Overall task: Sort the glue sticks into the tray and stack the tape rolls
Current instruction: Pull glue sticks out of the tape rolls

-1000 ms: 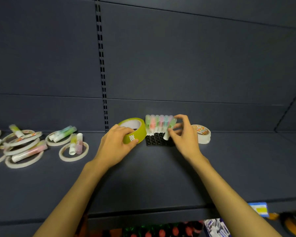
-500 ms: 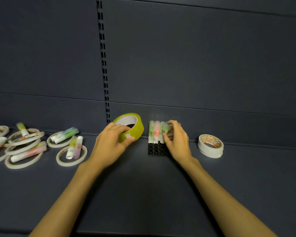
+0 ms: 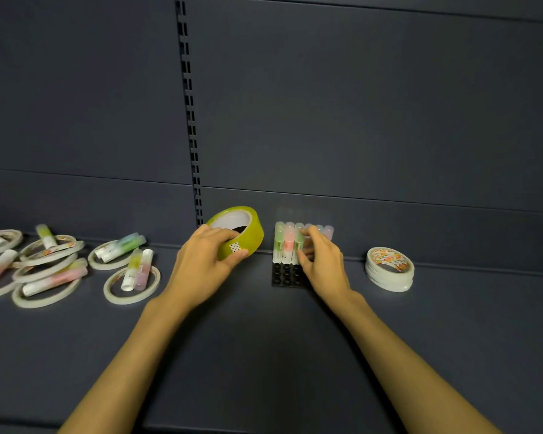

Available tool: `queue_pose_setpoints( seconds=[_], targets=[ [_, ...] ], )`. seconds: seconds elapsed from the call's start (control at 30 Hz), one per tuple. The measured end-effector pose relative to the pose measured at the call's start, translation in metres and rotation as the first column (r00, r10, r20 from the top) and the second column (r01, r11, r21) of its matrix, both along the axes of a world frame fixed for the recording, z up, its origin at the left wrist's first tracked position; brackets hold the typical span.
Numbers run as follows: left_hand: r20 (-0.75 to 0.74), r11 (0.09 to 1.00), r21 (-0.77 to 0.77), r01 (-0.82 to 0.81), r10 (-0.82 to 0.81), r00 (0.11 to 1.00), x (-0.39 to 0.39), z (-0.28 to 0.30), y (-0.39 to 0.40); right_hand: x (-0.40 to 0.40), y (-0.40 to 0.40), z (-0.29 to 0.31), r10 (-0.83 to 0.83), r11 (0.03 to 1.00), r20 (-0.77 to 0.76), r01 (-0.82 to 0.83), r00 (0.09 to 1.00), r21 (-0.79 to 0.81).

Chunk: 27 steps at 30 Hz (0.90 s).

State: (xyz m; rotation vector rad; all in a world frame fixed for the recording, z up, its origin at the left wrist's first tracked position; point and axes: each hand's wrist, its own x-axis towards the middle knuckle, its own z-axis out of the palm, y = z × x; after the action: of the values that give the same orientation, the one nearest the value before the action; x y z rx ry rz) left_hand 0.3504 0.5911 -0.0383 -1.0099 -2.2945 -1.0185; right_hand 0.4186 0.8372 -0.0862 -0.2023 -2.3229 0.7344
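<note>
At the centre of the frame, on the dark grey shelf (image 3: 264, 339), the left hand (image 3: 201, 267) grips a wide yellow-green tape roll (image 3: 237, 230), tilted on its edge. Just right of it, the right hand (image 3: 322, 261) curls its fingers round pastel glue sticks (image 3: 284, 242) standing upright in the black pegged tray (image 3: 284, 274). A stack of thin white tape rolls (image 3: 389, 269) sits at centre right; loose white tape rings (image 3: 131, 285) and glue sticks lie at left.

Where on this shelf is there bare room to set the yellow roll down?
Bare shelf lies in front of the black tray, between both forearms, and between the tray and the stacked white tape rolls. The far left is crowded with loose tape rings and glue sticks.
</note>
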Motion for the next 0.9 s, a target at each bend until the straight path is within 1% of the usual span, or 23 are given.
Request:
queue_pose_setpoints(
  seconds=[0.13, 0.3, 0.37, 0.43, 0.53, 0.6, 0.7, 0.8, 0.9],
  targets=[
    [0.002, 0.998, 0.053, 0.019, -0.020, 1.000, 0.004, 0.004, 0.003, 0.004, -0.003, 0.004, -0.021, 1.000, 0.030, 0.021, 0.999, 0.003],
    [-0.021, 0.994, 0.079, 0.079, -0.077, 0.997, 0.016, 0.014, 0.011, 0.014, -0.004, 0.014, -0.027, 0.998, 0.134, 0.020, 0.991, 0.056],
    [-0.033, 0.991, 0.083, 0.103, -0.100, 0.994, 0.023, 0.020, 0.018, 0.022, 0.001, 0.018, -0.032, 0.997, 0.135, 0.021, 0.990, 0.079],
    [-0.050, 0.989, 0.079, 0.127, -0.123, 0.991, 0.030, 0.025, 0.029, 0.034, 0.011, 0.024, -0.044, 0.997, 0.086, 0.038, 0.995, 0.073],
    [-0.073, 0.984, 0.069, 0.164, -0.159, 0.985, 0.045, 0.030, 0.053, 0.064, 0.039, 0.036, -0.090, 0.992, -0.012, 0.090, 0.996, 0.090],
    [-0.091, 0.979, 0.056, 0.194, -0.188, 0.978, 0.059, 0.032, 0.076, 0.090, 0.066, 0.045, -0.154, 0.980, -0.018, 0.155, 0.988, 0.122],
    [-0.114, 0.968, 0.014, 0.252, -0.248, 0.962, 0.090, 0.034, 0.119, 0.132, 0.112, 0.051, -0.216, 0.969, 0.048, 0.208, 0.975, 0.136],
    [-0.136, 0.946, -0.018, 0.325, -0.324, 0.936, 0.123, 0.032, 0.167, 0.173, 0.155, 0.050, -0.217, 0.969, 0.104, 0.202, 0.970, 0.144],
    [-0.151, 0.938, -0.123, 0.324, -0.341, 0.928, 0.153, 0.028, 0.218, 0.212, 0.194, 0.046, -0.240, 0.962, 0.155, 0.213, 0.958, 0.170]
  ],
)
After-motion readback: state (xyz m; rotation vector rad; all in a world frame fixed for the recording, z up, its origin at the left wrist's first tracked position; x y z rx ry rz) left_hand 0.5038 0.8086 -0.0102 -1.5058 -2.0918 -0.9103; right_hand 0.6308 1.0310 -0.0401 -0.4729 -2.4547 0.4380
